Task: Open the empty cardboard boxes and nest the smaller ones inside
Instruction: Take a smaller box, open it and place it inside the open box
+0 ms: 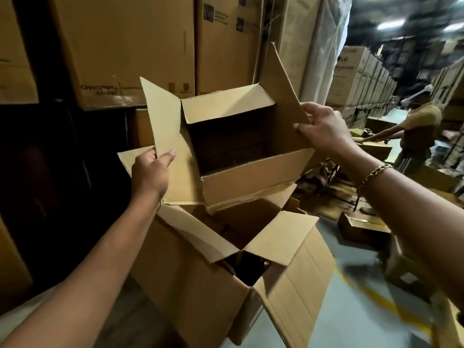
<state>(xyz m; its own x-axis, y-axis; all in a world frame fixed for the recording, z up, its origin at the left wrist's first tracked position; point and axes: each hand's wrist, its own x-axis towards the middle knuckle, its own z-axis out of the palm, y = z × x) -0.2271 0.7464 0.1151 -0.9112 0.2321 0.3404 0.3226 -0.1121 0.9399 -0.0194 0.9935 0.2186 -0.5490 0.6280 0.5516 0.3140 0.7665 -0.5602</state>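
1. I hold the smaller box [251,182] in the air in front of me. Its mouth faces up, tipped a little toward me, with the flaps spread and nothing inside.
2. My left hand [150,174] pinches its left flap [163,126] near the lower corner, thumb on the inner face. My right hand [324,129] grips the edge of the right flap [281,96] in the same way. Neither hand is free.
3. The relation that matters is with the larger box [200,285]. It stands on the floor right below the smaller one and a little nearer to me, so the way in is straight down and slightly back toward my body.
4. The smaller box's long axis seems to run across me, from hand to hand. I judge it can drop in without turning.
5. My left hand is lower and closer to the larger box, and my right is higher and farther out. The box therefore hangs tilted, left side down.
6. In the way are the larger box's inner flaps [278,234], which lean over its mouth and leave only a dark gap between them. The smaller box's bottom would have to push them down, or I must free a hand first.
7. I cannot tell whether anything already sits inside the larger box.
8. Stacked cartons [125,46] rise behind, and loose boxes [361,227] lie on the floor to my right. Another person [416,121] works well apart. None of these blocks the path down.
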